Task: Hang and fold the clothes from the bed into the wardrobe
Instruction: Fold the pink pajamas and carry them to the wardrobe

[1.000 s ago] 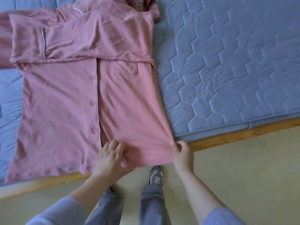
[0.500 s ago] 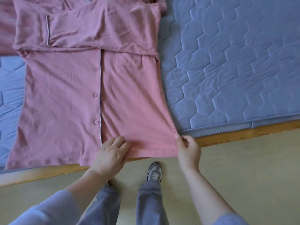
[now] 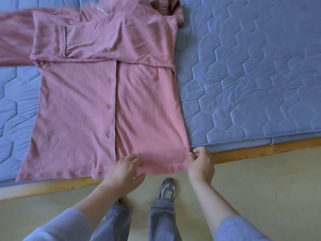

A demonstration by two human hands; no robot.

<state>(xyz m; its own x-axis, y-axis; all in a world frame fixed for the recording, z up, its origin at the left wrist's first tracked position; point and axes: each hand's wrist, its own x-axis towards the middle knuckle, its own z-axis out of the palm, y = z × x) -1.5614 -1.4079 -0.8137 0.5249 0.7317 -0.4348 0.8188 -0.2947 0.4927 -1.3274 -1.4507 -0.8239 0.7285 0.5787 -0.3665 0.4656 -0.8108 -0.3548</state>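
A pink button-up pyjama shirt lies flat, front side up, on the blue quilted mattress, with one sleeve folded across its chest. Its hem hangs slightly over the bed's wooden edge. My left hand grips the hem near the button placket. My right hand pinches the shirt's lower right corner. A second pink garment lies at the far left, partly under the shirt.
The bed's wooden frame rail runs along the mattress edge. Beige floor lies below it, where my grey trouser legs and one sneaker stand. The wardrobe is out of view.
Both hands have stayed on the hem, drawing it slightly toward the bed's edge. The shirt's lower right part lies smoother and straighter than before.
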